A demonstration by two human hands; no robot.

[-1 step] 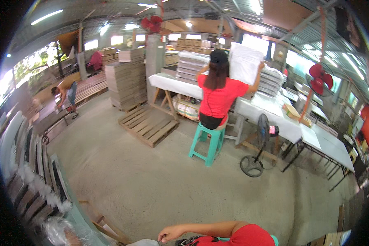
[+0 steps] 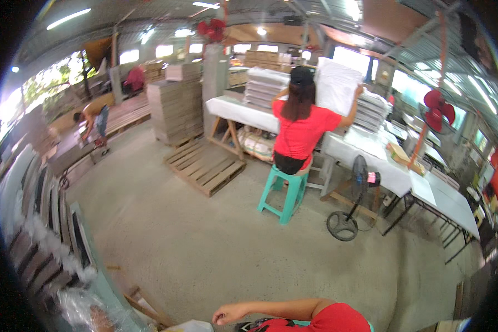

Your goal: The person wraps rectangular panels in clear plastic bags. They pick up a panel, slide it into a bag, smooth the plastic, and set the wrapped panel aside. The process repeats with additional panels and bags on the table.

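Neither my left hand nor my right hand shows in the head view. The bare arm (image 2: 282, 307) at the bottom edge, with a red sleeve, looks like that of a person seated close by on a teal stool. Its hand (image 2: 226, 314) has curled fingers and is near a whitish bag or sheet (image 2: 192, 326), cut off by the edge. At the lower left, crumpled clear plastic (image 2: 80, 304) covers part of a stack. A reddish-brown patch (image 2: 100, 320) shows in that plastic; I cannot make out what it is.
Upright stacked panels (image 2: 47, 221) line the left. A worker (image 2: 304, 124) in red sits on a teal stool (image 2: 285, 193) at a white-covered table (image 2: 240, 113). A wooden pallet (image 2: 207, 169), a standing fan (image 2: 351, 193) and board stacks (image 2: 177, 108) stand nearby. Another person (image 2: 97, 119) bends far left.
The whole scene has shifted slightly to the right as my view turned. The nearby hand at the bottom stays almost in place.
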